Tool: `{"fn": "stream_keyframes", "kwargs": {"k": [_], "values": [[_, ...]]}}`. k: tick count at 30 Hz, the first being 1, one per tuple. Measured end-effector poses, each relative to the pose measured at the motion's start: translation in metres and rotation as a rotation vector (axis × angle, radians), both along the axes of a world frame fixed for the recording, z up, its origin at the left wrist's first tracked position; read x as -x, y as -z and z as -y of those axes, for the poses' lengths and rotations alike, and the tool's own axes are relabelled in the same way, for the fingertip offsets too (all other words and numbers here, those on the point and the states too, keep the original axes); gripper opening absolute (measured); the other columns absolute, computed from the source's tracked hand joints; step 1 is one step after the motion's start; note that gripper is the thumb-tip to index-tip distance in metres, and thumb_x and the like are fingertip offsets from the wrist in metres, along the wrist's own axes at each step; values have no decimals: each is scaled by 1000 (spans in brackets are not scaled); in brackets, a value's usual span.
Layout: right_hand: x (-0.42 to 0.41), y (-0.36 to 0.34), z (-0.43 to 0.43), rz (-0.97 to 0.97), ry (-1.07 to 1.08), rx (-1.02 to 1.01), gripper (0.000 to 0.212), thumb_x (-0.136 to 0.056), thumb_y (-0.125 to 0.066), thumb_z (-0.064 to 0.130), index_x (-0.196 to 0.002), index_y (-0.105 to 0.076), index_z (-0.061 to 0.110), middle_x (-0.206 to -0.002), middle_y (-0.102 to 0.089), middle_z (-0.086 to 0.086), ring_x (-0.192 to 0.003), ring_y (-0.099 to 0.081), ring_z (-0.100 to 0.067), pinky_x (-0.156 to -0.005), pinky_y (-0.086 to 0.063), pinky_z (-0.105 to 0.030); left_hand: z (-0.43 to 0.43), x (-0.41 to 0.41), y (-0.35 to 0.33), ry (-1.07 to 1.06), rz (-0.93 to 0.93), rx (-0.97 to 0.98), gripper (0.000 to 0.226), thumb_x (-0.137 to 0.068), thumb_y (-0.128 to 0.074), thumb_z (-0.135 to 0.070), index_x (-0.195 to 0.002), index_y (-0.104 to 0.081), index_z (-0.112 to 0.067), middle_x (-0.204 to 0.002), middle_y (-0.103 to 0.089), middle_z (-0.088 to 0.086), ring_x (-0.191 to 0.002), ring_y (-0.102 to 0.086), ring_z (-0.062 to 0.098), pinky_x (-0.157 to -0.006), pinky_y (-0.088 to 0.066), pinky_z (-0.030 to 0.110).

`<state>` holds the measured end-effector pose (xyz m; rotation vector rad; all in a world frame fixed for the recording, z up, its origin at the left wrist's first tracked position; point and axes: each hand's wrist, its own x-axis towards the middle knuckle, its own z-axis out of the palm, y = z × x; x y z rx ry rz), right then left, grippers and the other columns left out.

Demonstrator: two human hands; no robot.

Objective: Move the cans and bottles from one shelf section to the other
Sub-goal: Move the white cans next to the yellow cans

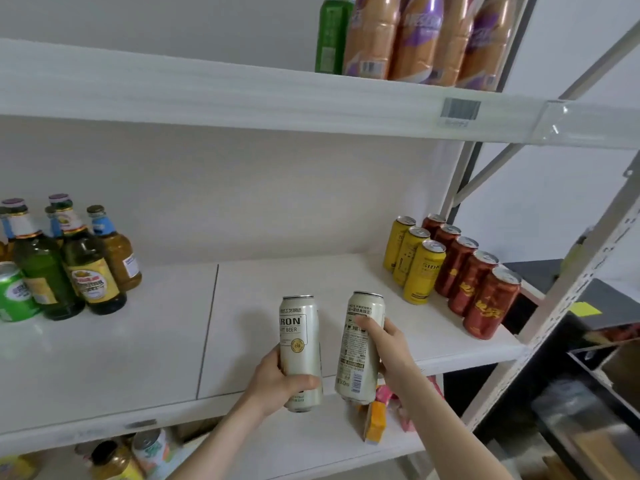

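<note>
My left hand grips a tall cream beer can by its lower half. Beside it, my right hand holds a second cream can from its right side. Both cans are upright and lifted in front of the middle shelf, over its front edge. On the shelf's right part stand a row of yellow cans and a row of red cans. On the left part stand several glass beer bottles and a green can.
The upper shelf carries orange bottles and a green bottle. A grey metal upright bounds the shelf on the right. The lower shelf holds snack packets and cans.
</note>
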<state>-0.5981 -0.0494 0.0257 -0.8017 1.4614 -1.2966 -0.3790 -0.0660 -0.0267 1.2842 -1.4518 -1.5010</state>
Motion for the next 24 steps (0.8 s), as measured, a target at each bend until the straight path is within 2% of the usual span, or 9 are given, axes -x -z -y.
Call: {"fn": "stream_keyframes", "kwargs": {"k": [3, 5, 10, 12, 16, 20, 24], "values": [[40, -2, 5, -11, -42, -10, 35, -68, -77, 37, -98, -69, 22, -89, -76, -8, -76, -73, -21, -60, -56, -31, -3, 41, -1, -27, -23, -17, 67, -43, -88, -32, -105, -64, -24, -94, -75, -5, -86, -73, 17, -61, -60, 41], [67, -4, 7, -11, -73, -12, 41, -63, -77, 39, -100, -69, 21, -88, -76, -7, -77, -73, -21, -61, -56, -32, -7, 69, -1, -40, -39, -27, 67, -43, -89, -32, -104, -64, -25, -93, -76, -6, -85, -73, 16, -57, -59, 39], [123, -3, 17, 1, -140, -17, 42, -65, -77, 37, -103, -68, 21, -89, -76, -5, -78, -74, -21, -61, -56, -32, -11, 127, -4, -51, -31, -19, 71, -42, -89, -37, -107, -63, -25, -97, -76, -9, -88, -73, 11, -74, -60, 34], [136, -3, 26, 11, -161, -19, 44, -64, -77, 38, -104, -68, 21, -90, -76, -4, -80, -74, -21, -62, -56, -33, -6, 141, -6, -54, -28, -21, 71, -42, -89, -36, -107, -63, -25, -97, -76, -9, -88, -73, 10, -72, -59, 30], [147, -4, 50, 42, -182, -14, 43, -62, -78, 38, -102, -68, 25, -88, -77, -1, -75, -74, -16, -54, -55, -26, 14, 153, -8, -92, 2, -13, 73, -40, -89, -33, -107, -63, -24, -97, -76, -6, -87, -72, 10, -68, -56, 24], [148, -3, 84, 70, -190, 11, 38, -64, -78, 38, -100, -69, 31, -92, -76, 1, -77, -74, -14, -57, -54, -26, 47, 149, -10, -102, 57, -4, 73, -42, -91, -31, -109, -62, -28, -99, -75, -11, -89, -72, 9, -77, -58, 33], [145, -2, 122, 91, -184, 33, 27, -75, -77, 32, -101, -69, 31, -91, -76, 2, -76, -73, -11, -58, -54, -25, 88, 146, -8, -114, 98, 10, 74, -40, -92, -32, -108, -62, -31, -100, -75, -11, -92, -72, 10, -85, -58, 40]]}}
